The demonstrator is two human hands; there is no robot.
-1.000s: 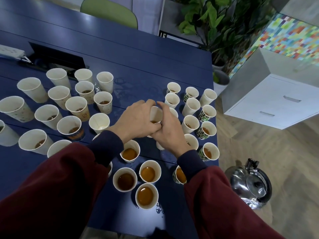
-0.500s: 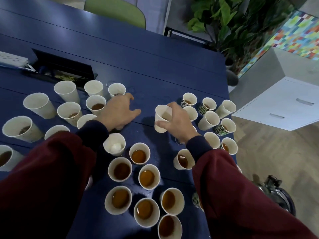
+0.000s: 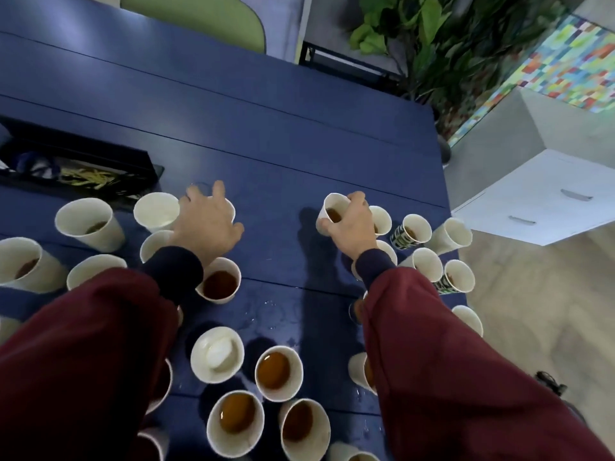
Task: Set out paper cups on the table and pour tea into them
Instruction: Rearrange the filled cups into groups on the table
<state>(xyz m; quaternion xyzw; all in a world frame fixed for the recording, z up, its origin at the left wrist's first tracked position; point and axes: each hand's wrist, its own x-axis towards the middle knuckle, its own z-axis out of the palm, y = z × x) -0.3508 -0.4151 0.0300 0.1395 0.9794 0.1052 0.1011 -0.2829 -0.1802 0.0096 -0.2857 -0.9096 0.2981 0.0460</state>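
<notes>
My right hand (image 3: 351, 226) grips a white paper cup (image 3: 327, 212) with a little tea in it, held tilted just above the blue table (image 3: 266, 144). My left hand (image 3: 206, 224) reaches over the left group of cups, and its spread fingers lie across the rim of a white cup (image 3: 229, 207). Near me stand cups filled with tea (image 3: 273, 371) and one empty cup (image 3: 218, 354). Further cups, some with a green pattern (image 3: 412, 231), stand to the right of my right hand. My sleeves hide several cups.
A black recessed box (image 3: 80, 171) is set into the table at the far left. A green chair (image 3: 199, 18) stands behind the table, with a plant (image 3: 432, 38) and a white cabinet (image 3: 539, 201) to the right. Water drops lie on the table between the cups.
My hands have parted. The right one lifted the cup and carried it further away; the left one moved left to the far cups. The view shifted forward.
</notes>
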